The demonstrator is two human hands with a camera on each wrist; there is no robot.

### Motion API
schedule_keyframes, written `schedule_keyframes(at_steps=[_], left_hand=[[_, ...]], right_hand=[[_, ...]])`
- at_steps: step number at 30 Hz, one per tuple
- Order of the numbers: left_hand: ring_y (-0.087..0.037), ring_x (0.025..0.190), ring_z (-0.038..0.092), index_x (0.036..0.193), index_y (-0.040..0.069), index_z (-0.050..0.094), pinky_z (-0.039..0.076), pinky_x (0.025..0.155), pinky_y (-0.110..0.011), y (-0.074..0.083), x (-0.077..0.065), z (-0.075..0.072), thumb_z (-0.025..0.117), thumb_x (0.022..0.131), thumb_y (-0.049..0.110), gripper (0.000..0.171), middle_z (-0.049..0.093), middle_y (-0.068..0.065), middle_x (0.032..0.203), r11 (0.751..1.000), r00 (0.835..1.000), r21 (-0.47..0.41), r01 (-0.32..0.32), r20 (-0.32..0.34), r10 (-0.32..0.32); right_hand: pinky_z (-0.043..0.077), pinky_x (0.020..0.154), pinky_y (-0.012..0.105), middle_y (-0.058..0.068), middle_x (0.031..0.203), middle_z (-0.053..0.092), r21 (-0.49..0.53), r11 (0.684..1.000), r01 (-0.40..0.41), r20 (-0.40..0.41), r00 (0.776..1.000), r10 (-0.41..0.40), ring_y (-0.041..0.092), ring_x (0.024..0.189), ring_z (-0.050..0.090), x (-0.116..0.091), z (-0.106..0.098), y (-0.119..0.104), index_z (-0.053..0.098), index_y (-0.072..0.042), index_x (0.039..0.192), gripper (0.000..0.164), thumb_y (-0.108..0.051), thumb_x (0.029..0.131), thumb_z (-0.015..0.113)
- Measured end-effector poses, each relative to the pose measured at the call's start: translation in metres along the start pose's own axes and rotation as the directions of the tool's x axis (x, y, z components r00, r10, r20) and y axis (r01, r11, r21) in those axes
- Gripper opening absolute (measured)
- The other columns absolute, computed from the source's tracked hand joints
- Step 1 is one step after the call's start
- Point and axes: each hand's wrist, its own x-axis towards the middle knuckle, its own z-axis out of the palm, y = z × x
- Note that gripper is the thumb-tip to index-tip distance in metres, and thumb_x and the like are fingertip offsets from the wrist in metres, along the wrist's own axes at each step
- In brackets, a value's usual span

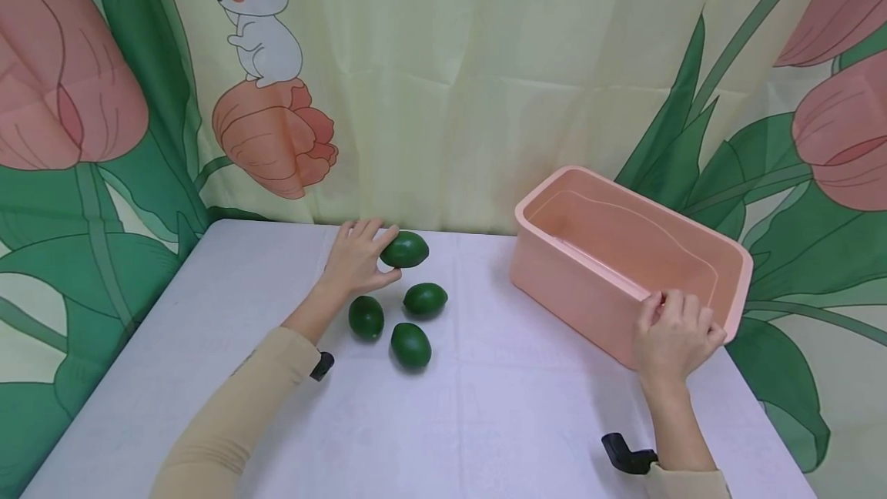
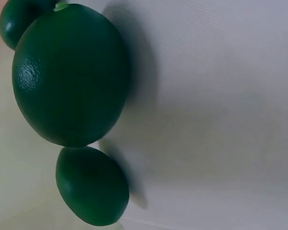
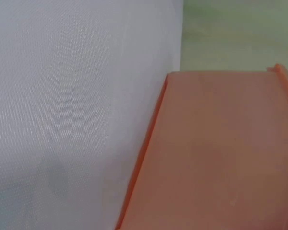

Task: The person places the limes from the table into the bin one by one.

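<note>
Near the table's far edge, my left hand (image 1: 356, 256) pinches a dark green lime (image 1: 405, 249) between thumb and fingers. I cannot tell whether that lime is lifted off the cloth. Three more limes lie close by on the table: one (image 1: 426, 299) just in front of it, one (image 1: 366, 317) beside my left wrist, and one (image 1: 411, 346) nearest me. The left wrist view shows a large lime (image 2: 72, 76) up close, with its pale stem end. My right hand (image 1: 675, 333) grips the rim of a pink plastic bin (image 1: 575, 283) at its near right end, fingers curled over the edge.
A white cloth covers the table (image 1: 485, 422). The bin stands at an angle on the right, close to the table's right edge. Behind the table hangs a curtain (image 1: 443, 98) printed with tulips and a rabbit.
</note>
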Motion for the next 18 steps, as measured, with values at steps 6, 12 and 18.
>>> schedule_keyframes(at_steps=[6, 12, 18], left_hand=[[-0.030, 0.109, 0.046, 0.120, 0.016, 0.054, 0.033, 0.092, -0.050, 0.007, 0.009, -0.001, 0.065, 0.069, 0.051, 0.064, 0.051, -0.013, 0.118, 1.000, 0.999, 0.015, 0.014, 0.037, -0.015], [-0.030, 0.109, 0.047, 0.121, 0.016, 0.053, 0.034, 0.092, -0.049, 0.013, 0.017, 0.002, 0.065, 0.069, 0.052, 0.063, 0.052, -0.013, 0.119, 1.000, 0.999, 0.019, 0.004, 0.035, -0.005], [-0.029, 0.111, 0.046, 0.122, 0.017, 0.053, 0.034, 0.092, -0.049, 0.017, 0.026, 0.004, 0.064, 0.070, 0.053, 0.064, 0.051, -0.012, 0.121, 1.000, 0.999, 0.024, 0.000, 0.039, -0.001]], right_hand=[[0.025, 0.077, 0.055, 0.027, 0.085, 0.053, 0.001, 1.000, 0.007, -0.002, 1.000, -0.007, 0.043, 0.082, 0.044, 0.000, 0.001, 0.001, 0.053, 0.009, 0.088, 0.038, -0.025, 0.094, 0.039], [0.026, 0.077, 0.055, 0.027, 0.084, 0.053, -0.001, 1.000, 0.002, -0.013, 1.000, -0.002, 0.043, 0.081, 0.044, 0.000, 0.002, 0.001, 0.054, 0.009, 0.087, 0.037, -0.025, 0.094, 0.040], [0.026, 0.078, 0.055, 0.027, 0.084, 0.053, -0.001, 1.000, -0.001, -0.027, 1.000, 0.001, 0.043, 0.082, 0.045, 0.000, 0.001, -0.002, 0.054, 0.008, 0.088, 0.034, -0.022, 0.093, 0.041]])
